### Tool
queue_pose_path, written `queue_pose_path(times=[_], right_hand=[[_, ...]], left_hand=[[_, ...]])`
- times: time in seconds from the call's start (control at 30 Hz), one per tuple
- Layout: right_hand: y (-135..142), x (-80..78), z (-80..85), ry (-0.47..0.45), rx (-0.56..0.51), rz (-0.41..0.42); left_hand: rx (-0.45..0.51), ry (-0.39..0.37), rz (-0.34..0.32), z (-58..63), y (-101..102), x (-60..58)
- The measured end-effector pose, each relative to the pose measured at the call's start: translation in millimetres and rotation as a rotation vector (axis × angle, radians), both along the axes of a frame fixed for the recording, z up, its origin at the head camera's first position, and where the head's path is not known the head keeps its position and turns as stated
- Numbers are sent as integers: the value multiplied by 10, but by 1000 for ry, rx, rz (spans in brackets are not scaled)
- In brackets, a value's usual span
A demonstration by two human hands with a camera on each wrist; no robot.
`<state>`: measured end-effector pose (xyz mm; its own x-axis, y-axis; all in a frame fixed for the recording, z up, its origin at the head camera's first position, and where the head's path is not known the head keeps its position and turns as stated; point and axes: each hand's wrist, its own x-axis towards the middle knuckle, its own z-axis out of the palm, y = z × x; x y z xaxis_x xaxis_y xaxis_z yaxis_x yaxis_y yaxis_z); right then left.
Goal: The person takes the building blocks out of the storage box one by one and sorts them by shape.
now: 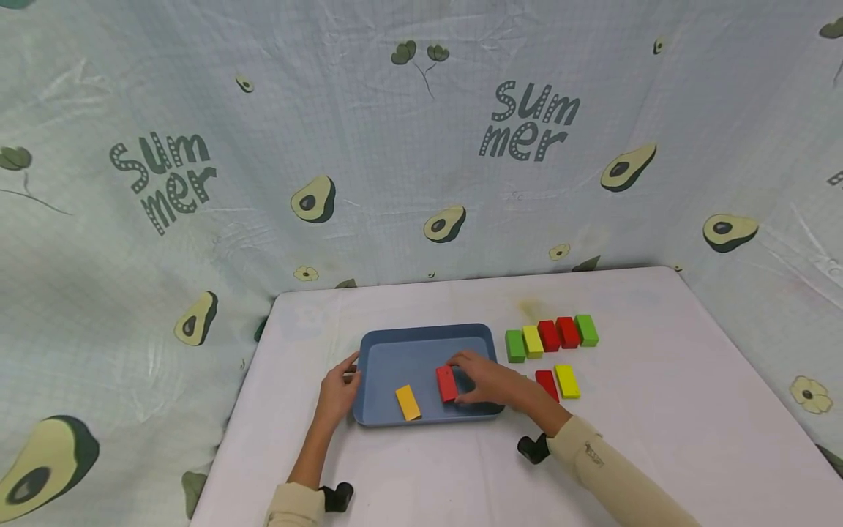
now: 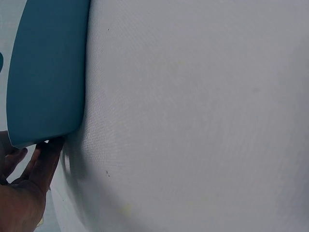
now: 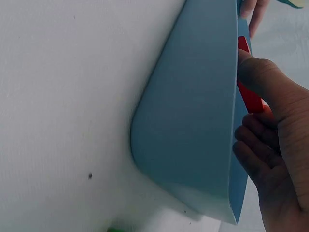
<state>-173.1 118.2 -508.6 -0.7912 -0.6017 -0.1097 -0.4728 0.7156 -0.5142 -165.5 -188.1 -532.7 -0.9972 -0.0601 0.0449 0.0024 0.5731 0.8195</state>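
A shallow blue tray (image 1: 395, 351) lies on the table, its outer wall (image 2: 48, 72) filling part of the left wrist view. My left hand (image 1: 337, 395) is at the tray's left end, with fingers (image 2: 46, 164) against the wall and others beside the rim. Inside the tray, my right hand (image 1: 487, 380) pinches a red block (image 1: 446, 384) between thumb and fingertips; the right wrist view shows that red block (image 3: 250, 96) partly behind the thumb. Whether it touches the tray floor I cannot tell. An orange-yellow block (image 1: 407, 402) lies in the tray, left of the red one.
Right of the tray stands a row of several blocks, from a green block (image 1: 516, 346) to another green block (image 1: 587, 330). Nearer me are a red block (image 1: 546, 385) and a yellow block (image 1: 567, 381), beside my right forearm. A printed cloth (image 1: 375, 146) hangs behind the table.
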Motion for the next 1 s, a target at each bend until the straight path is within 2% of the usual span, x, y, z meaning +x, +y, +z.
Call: queue_pose_path(times=[0.33,0.67,1.0], right_hand=[[173,-23,35,25,-21,-25],[279,-10,53,-8,-113,-52],[424,22,111,-14,-149,-97]], left_hand=[[-4,-7,-14,32,3,10],[1,-8,-12,35,2,4],[-5,-3,-13,25,6,-7]])
